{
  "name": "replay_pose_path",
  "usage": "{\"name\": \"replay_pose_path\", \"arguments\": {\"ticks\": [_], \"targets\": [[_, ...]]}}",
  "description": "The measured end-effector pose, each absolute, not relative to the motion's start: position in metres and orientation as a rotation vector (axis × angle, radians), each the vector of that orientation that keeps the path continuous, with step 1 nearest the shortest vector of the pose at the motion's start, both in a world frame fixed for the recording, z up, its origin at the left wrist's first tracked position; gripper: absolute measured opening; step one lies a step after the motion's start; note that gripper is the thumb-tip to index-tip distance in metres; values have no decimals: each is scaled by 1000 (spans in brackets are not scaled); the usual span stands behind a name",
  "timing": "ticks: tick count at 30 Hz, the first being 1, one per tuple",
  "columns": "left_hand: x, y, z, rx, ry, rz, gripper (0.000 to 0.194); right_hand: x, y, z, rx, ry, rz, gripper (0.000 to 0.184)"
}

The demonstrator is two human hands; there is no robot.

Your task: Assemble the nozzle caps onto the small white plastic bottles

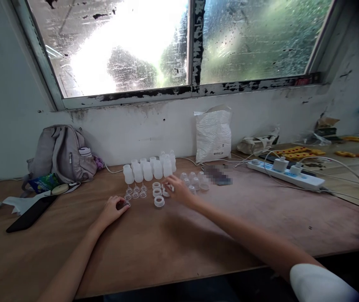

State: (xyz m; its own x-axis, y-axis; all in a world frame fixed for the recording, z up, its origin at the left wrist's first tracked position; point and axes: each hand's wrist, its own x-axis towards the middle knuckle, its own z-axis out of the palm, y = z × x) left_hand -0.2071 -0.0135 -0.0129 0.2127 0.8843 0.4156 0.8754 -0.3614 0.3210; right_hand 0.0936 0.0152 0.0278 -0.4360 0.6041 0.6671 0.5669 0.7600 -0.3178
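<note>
My left hand rests on the table with its fingers curled round a clear bottle nipple at the front left of a small group. Other clear nipples stand in short rows just beyond it. My right hand reaches over the white screw rings, its fingers closed at a white ring that they partly cover. One more ring lies nearer to me. Behind them stand several frosted white bottles. Right of my right hand, clear caps form a cluster.
A grey backpack leans at the back left, with a black flat case before it. A white plastic pouch stands against the wall. At right are a blurred phone, a power strip with cables, and yellow parts.
</note>
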Motion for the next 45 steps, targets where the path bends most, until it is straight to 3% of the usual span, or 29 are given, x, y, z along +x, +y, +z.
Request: {"name": "replay_pose_path", "arguments": {"ticks": [9, 22, 27, 33, 38, 41, 45], "targets": [[-208, -15, -14, 2410, 1757, 881, 35, 100, 135, 134, -1504, -1968, -57, 26], [-199, -24, -2, 2500, 1676, 1180, 28, 58, 195, 122, -1918, -2035, -53, 37], [-195, -27, 3, 2504, 1649, 1245, 25, 63, 192, 127, -1873, -2029, -108, 34], [-187, -37, 7, 2500, 1630, 1395, 21, 81, 175, 176, -1712, -1946, -220, 37], [-166, -43, 6, 2408, 1591, 1483, 20, 94, 127, 213, -1229, -1746, -182, 34], [-141, -43, 9, 2357, 1496, 1516, 28, 95, 81, 205, -1037, -1725, -45, 32], [-96, -41, 21, 2128, 1445, 1632, 60, 91, 13, 158, -843, -1897, 146, 29]]}}
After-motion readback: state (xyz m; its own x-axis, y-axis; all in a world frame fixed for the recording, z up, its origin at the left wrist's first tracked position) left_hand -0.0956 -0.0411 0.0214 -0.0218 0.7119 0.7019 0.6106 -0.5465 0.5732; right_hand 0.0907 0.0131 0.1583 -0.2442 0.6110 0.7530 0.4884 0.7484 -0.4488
